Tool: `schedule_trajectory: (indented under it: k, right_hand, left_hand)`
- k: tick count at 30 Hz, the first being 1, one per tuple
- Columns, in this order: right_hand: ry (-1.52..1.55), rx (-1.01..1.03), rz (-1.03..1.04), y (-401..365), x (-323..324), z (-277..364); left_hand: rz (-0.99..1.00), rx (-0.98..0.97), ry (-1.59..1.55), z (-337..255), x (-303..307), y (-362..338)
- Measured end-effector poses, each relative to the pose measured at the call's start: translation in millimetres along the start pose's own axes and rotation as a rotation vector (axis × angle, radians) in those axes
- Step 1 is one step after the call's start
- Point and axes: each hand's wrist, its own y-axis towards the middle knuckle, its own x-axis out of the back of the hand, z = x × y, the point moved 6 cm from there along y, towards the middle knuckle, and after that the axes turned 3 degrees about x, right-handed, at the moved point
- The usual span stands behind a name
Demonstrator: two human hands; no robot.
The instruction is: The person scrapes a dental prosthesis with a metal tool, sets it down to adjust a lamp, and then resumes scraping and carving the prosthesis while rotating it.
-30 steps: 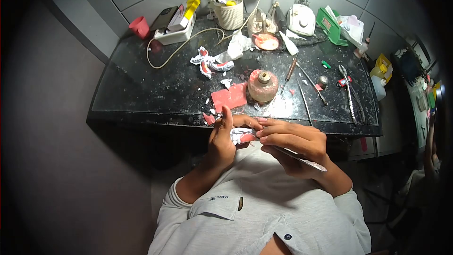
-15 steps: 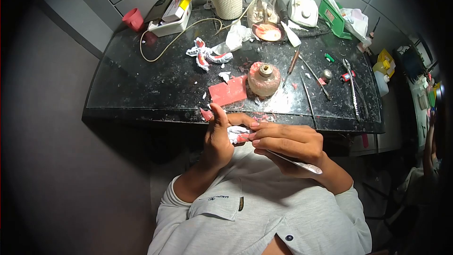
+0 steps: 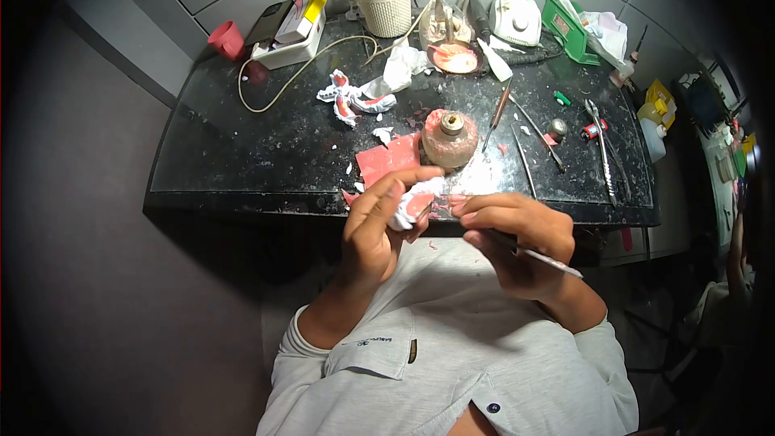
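Observation:
My left hand [image 3: 373, 234] is closed around a white plaster dental model with pink wax [image 3: 416, 202], held in front of the bench edge. The model is slightly blurred and partly covered by my fingers. In my right hand [image 3: 525, 234] is a thin metal spatula [image 3: 550, 262]. Its flat end sticks out toward the lower right below my palm. My right fingertips point at the model but are apart from it, and the spatula's other end is hard to see. Just beyond my hands are a pink wax sheet [image 3: 379, 163] and a squat burner with a metal neck [image 3: 450, 139].
White-and-pink plaster pieces [image 3: 353, 98] lie behind the wax sheet. A dish of pink wax [image 3: 455, 57] stands at the back near a woven basket [image 3: 386, 13]. Several metal tools, one a ridged handle [image 3: 604, 153], lie to the right. A red cup [image 3: 227, 40] is back left.
My right hand has drawn away from the model to the right with the spatula. My left hand has raised and tilted the model toward the bench. Small pink shavings now show on the shirt.

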Motion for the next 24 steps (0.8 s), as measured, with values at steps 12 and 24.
schedule_trajectory:
  k: [12, 24]
  right_hand:
    - [0.092, -0.070, -0.025, -4, -1, -15]
    - [0.108, -0.086, -0.020, -4, -4, -18]
  left_hand:
    - [-0.023, -0.199, 0.271, -12, -14, -3]
    - [-0.045, -0.282, 0.283, -12, -14, -2]
